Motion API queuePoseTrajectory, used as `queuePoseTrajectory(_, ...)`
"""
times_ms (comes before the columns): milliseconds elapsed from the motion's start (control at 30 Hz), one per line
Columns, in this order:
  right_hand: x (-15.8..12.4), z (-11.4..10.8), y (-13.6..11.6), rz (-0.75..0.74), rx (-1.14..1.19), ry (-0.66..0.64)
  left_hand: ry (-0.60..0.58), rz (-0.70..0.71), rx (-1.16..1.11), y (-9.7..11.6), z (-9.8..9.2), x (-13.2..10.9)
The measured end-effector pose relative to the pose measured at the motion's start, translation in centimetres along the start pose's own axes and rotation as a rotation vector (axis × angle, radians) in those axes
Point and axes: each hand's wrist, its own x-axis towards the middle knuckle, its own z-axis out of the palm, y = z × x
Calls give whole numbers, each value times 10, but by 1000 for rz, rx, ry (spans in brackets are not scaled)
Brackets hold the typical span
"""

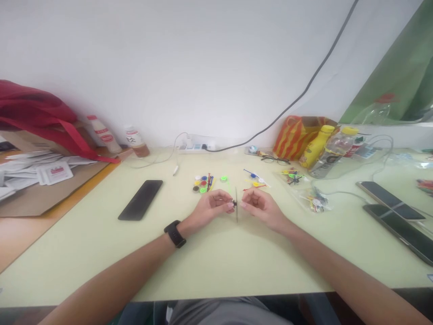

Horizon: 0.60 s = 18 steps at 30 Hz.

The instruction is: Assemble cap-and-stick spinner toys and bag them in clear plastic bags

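Observation:
Above the middle of the pale table (196, 271), my left hand (214, 206) pinches a small black piece (234, 204) with a thin upright strip (237, 214) at its right side. Just right of the strip is my right hand (260, 206), its fingers curled and thumb near the fingertips; what they hold, if anything, is too small to tell. Beyond my left hand lie coloured round pieces (203, 183) and thin coloured sticks (210, 182). A green round piece (223, 179) sits between the hands, farther back. Blue, yellow and red pieces (256, 178) lie behind my right hand.
A black phone (140, 200) lies left, two more devices (392, 198) right. Plastic bags of small parts (316, 200), glasses (275, 160), bottles (316, 146) and a striped bag (294, 135) stand or lie back right. A power strip (196, 147) is by the wall.

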Motion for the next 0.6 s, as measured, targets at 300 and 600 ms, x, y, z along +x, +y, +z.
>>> queuePoseTrajectory(300, 0, -2, 3, -29, -129, 23, 26, -13, 9, -4, -2, 1)
queuePoseTrajectory(600, -2, 2, 3, -47, -228, -53, -4, -37, 58, -4, -1, 2)
